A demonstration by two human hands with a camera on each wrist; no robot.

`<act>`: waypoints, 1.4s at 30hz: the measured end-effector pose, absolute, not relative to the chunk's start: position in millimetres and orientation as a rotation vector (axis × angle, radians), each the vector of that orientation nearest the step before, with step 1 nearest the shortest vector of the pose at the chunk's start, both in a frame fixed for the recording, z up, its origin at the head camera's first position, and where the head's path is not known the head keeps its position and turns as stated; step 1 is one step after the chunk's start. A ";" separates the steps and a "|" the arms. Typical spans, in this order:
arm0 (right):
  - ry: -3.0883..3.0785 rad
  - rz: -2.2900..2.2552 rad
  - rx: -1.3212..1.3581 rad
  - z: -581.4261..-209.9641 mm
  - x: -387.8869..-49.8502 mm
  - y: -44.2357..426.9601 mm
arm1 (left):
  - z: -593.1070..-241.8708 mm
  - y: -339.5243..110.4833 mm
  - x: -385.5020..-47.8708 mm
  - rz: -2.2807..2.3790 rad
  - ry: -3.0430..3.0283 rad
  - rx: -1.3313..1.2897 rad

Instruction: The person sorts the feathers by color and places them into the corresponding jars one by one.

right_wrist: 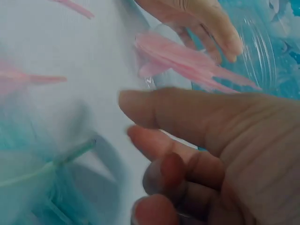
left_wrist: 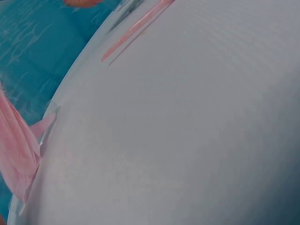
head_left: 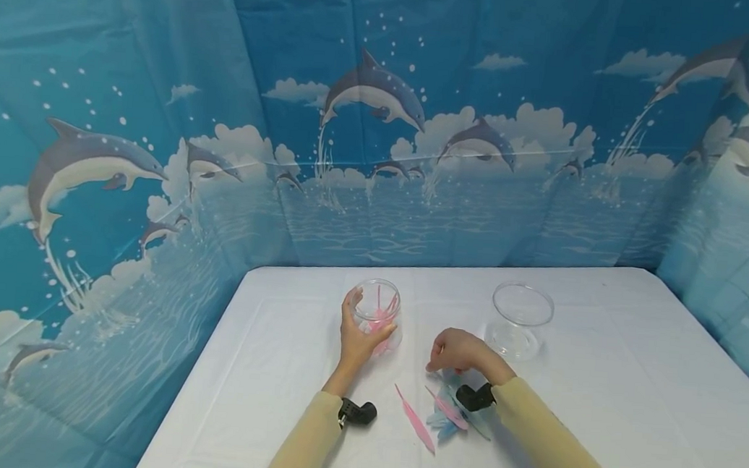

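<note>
My left hand (head_left: 355, 345) grips a clear glass jar (head_left: 396, 337) from its left side, with the thumb across the front. Pink feathers (head_left: 382, 317) stand inside that jar, and they show again at the left edge of the left wrist view. My right hand (head_left: 464, 350) hovers over the top of a small pile of blue feathers (head_left: 442, 421). Its fingers are loosely curled, and a gap shows between thumb and forefinger with nothing in it. One pink feather (head_left: 452, 411) lies on the pile. Another pink feather (head_left: 416, 421) lies on the cloth to the left.
A second clear glass jar (head_left: 519, 338) stands behind the right hand with no feathers visible inside. White cloth (head_left: 637, 397) covers the table. A blue curtain (head_left: 375, 219) with dolphins hangs behind it. Each wrist wears a black device (head_left: 358, 412).
</note>
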State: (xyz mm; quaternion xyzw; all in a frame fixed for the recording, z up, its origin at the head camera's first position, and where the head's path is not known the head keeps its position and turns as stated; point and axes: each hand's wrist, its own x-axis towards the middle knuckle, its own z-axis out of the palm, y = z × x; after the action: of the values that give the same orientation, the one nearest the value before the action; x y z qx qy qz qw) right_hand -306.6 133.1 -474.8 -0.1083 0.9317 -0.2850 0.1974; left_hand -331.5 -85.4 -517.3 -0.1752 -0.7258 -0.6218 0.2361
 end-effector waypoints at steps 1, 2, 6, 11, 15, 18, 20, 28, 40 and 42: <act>2.616 -0.752 -0.313 -475.2 -305.0 130.8 | -517.4 -85.6 -331.6 -1.707 -1.990 -0.479; 2.620 -0.707 -0.315 -475.6 -303.3 128.5 | -517.4 -85.7 -331.8 -1.707 -1.990 -0.479; 2.654 -0.490 -0.369 -478.7 -294.8 120.3 | -517.9 -85.9 -332.4 -1.709 -1.989 -0.488; 2.651 -0.472 -0.424 -481.7 -289.0 115.0 | -518.4 -85.7 -332.7 -1.713 -1.979 -0.492; 2.592 -0.577 -0.428 -484.0 -289.6 115.6 | -518.9 -85.3 -332.7 -1.720 -1.978 -0.489; 2.579 -0.627 -0.414 -485.8 -292.5 117.7 | -518.8 -85.2 -332.3 -1.722 -1.978 -0.489; 2.568 -0.680 -0.383 -485.3 -295.4 119.3 | -518.5 -85.1 -331.9 -1.721 -1.979 -0.488; 2.556 -1.060 -0.376 -465.4 -312.6 125.0 | -516.4 -86.4 -333.5 -1.694 -1.975 -0.500; 2.711 -1.893 -0.374 -416.6 -327.7 105.8 | -517.4 -86.6 -331.2 -1.691 -2.007 -0.483; 2.703 -2.044 -0.414 -410.4 -329.3 100.2 | -516.8 -85.9 -330.5 -1.690 -2.010 -0.472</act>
State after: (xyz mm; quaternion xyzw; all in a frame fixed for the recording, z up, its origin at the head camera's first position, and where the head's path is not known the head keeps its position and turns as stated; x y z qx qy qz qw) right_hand -329.3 100.2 -410.4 -0.1202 0.7844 -0.5932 -0.1356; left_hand -330.5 -85.9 -516.8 -0.1720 -0.7322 -0.6159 0.2344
